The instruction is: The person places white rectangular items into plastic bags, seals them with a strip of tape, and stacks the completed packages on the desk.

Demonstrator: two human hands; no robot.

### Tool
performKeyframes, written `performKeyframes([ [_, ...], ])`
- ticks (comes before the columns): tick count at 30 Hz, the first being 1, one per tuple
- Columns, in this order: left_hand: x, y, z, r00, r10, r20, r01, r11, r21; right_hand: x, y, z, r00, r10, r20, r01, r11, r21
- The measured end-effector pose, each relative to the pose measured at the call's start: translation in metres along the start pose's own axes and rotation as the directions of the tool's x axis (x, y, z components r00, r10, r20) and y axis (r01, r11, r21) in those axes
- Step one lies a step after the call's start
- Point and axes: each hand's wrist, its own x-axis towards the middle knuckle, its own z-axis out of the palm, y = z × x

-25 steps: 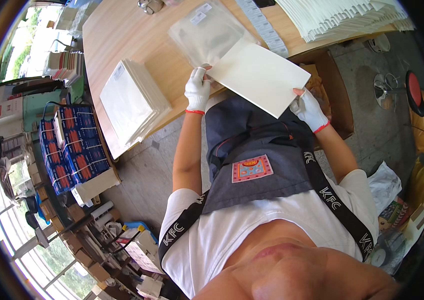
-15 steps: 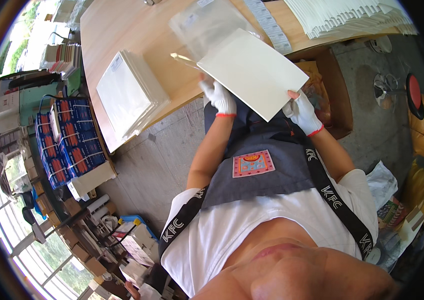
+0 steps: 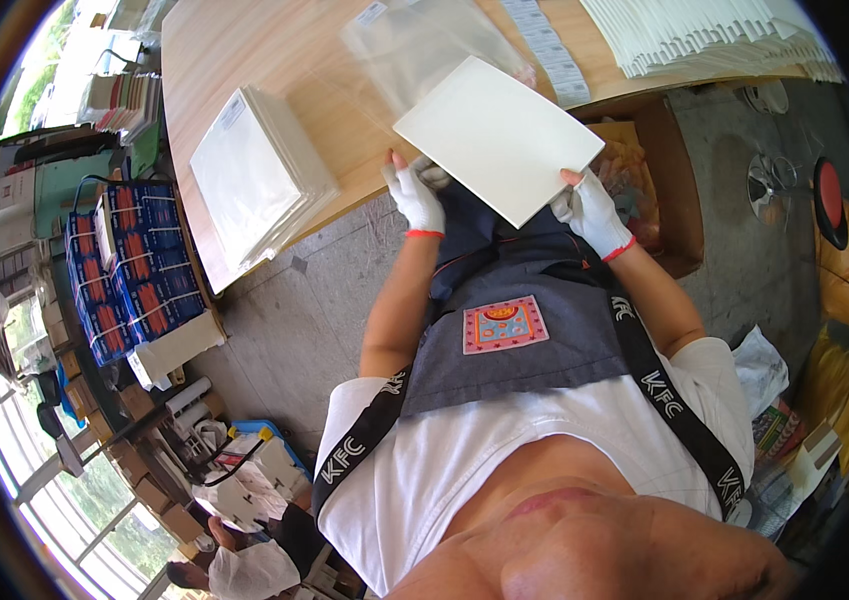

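Observation:
A flat white board [image 3: 500, 138], tilted, is over the table's near edge. Its lower right corner is pinched by my right hand [image 3: 592, 212], in a white glove with a bare thumb tip on top of the board. My left hand [image 3: 416, 196], gloved the same way with bare fingertips, is by the board's left edge. Its thumb and forefinger point up and apart, with nothing seen between them; the other fingers are partly hidden near the board. Beyond the board a clear plastic bag [image 3: 394, 55] lies on the wooden table [image 3: 244, 50].
A stack of white boards in clear bags [image 3: 249, 185] stands at the table's left. A strip of printed labels [image 3: 547, 55] and a pile of white sheets [image 3: 684, 35] lie at the far right. Under the table is a cardboard box [image 3: 679, 190]; a red-seated stool [image 3: 828, 203] stands right.
The pale strip near my left hand is no longer seen. My left hand has moved slightly left and its fingers have spread. The board has shifted a little left and nearer, still in my right hand.

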Motion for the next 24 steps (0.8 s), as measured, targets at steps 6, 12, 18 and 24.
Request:
performKeyframes([
  [6, 0.041, 0.034, -0.010, 1.000, -0.005, 0.000, 0.005, 0.973, 0.231, 0.027, -0.011, 0.002, 0.998, 0.019, 0.055, -0.014, 0.996, -0.082],
  [12, 0.029, 0.030, -0.024, 0.976, 0.204, 0.082, -0.219, 0.931, 0.293, 0.064, -0.014, -0.005, 0.994, 0.051, 0.098, -0.039, 0.992, -0.123],
  [18, 0.010, 0.007, -0.045, 0.932, 0.334, 0.142, -0.362, 0.817, 0.449, 0.051, -0.007, 0.016, 0.990, 0.101, 0.093, -0.081, 0.977, -0.199],
  [24, 0.003, 0.016, -0.039, 0.920, 0.390, 0.019, -0.369, 0.852, 0.370, 0.046, -0.008, -0.038, 0.989, 0.044, 0.139, -0.033, 0.996, -0.078],
])
